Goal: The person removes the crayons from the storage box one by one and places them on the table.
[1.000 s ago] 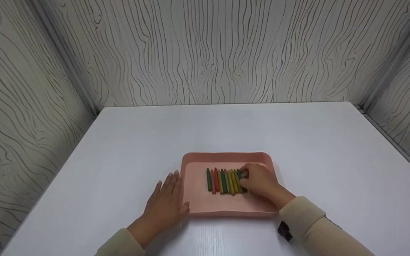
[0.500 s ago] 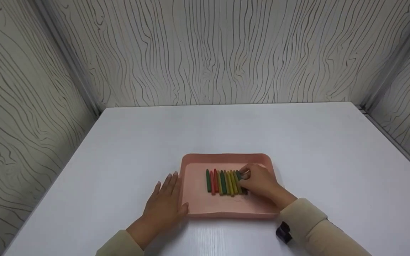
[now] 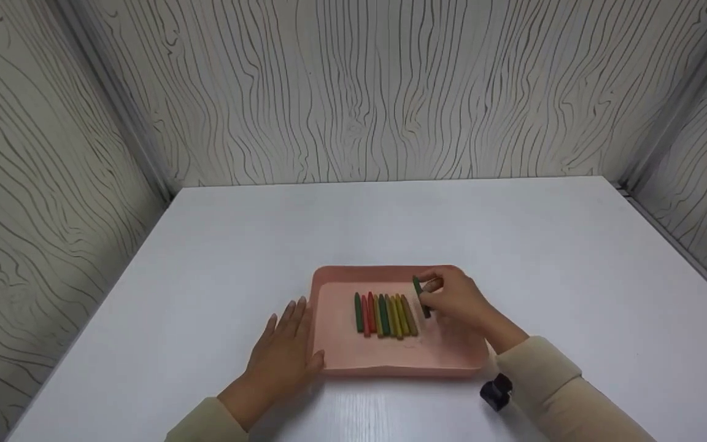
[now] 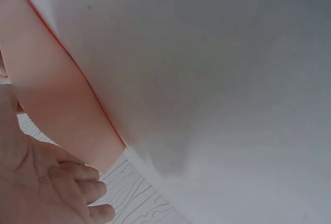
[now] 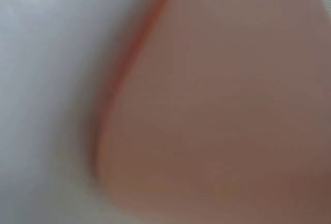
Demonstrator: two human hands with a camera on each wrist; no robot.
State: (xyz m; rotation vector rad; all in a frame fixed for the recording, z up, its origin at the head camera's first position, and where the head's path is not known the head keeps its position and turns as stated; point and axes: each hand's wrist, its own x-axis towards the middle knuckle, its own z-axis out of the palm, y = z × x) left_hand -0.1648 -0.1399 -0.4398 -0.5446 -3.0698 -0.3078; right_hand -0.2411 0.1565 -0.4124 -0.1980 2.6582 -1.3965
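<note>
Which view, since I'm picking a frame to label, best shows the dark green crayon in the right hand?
The head view: the dark green crayon shows both ends against the pink tray, pinched by the right hand. Neither wrist view shows any of it; the right one is mostly blurred tray.

Ten crayons (image 3: 384,314) (three green), one tray (image 3: 341,356).

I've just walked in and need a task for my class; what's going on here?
A person's right hand pinches a dark green crayon over the right part of a pink tray, apart from a row of crayons lying side by side in it. The left hand rests with straight fingers at the tray's left side.
</note>
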